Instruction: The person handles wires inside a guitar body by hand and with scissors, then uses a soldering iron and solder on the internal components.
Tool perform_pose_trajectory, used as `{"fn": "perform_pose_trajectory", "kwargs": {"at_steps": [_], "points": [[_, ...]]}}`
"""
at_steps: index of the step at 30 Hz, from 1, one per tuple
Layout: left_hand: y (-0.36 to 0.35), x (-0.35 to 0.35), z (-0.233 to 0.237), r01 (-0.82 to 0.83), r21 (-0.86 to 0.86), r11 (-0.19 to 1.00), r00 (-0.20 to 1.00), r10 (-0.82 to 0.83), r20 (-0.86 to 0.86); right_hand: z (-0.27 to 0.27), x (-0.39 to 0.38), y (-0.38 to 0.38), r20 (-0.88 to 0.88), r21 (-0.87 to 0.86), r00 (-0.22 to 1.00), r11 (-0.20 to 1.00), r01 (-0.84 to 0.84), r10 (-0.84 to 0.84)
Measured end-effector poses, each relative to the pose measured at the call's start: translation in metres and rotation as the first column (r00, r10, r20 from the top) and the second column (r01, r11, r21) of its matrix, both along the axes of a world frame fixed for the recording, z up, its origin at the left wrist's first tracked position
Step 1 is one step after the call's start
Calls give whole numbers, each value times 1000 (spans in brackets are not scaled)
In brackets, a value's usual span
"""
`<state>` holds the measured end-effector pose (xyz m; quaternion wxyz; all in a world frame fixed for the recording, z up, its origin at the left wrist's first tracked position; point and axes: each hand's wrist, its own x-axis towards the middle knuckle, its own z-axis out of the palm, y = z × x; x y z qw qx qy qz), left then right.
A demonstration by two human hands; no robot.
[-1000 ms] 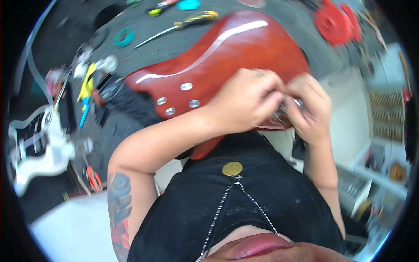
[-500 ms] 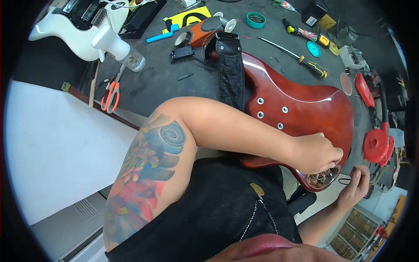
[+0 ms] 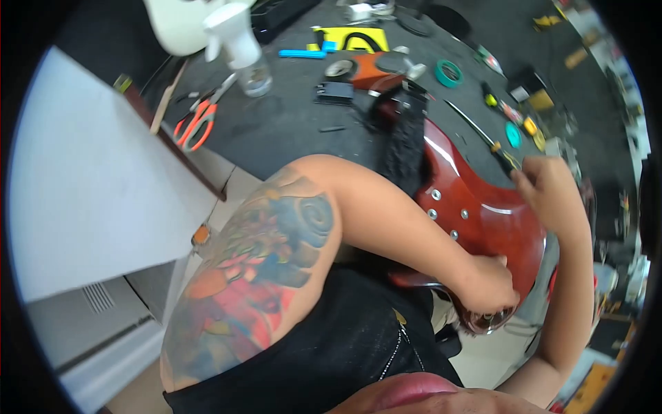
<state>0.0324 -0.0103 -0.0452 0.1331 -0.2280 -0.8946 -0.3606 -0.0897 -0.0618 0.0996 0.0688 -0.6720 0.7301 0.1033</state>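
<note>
The red-brown guitar body (image 3: 503,219) lies back up across the bench edge and my lap, with a black strap (image 3: 405,148) over its neck end. My left hand (image 3: 491,286) is closed at the cavity (image 3: 486,321) in its lower edge, which shows wiring. Whatever those fingers hold is hidden. To the upper right, my right hand (image 3: 545,186) has its fingers closed round the handle end of a long screwdriver (image 3: 476,124), which lies on the bench.
Orange-handled scissors (image 3: 198,124), a spray bottle (image 3: 241,52), a black box (image 3: 335,92) and a green tape roll (image 3: 448,73) lie on the dark bench (image 3: 276,127). A white panel (image 3: 103,186) stands at left.
My right hand has moved up from beside the cavity to the screwdriver's handle. My left hand remains at the cavity. The view has shifted and tilted.
</note>
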Motion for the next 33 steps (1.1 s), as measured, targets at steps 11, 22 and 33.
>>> {"fn": "perform_pose_trajectory", "kwargs": {"at_steps": [11,22,33], "points": [[2,-8,-10,-31,188,982,999,33,-8,43,84,-55,7,-157,943,931,-329,334],[1,12,-13,-9,164,986,999,3,37,-109,345,-180,310,-267,423,505,-821,851],[-5,26,-8,20,192,981,1000,-24,19,-97,348,-186,220,56,757,767,-639,615]]}}
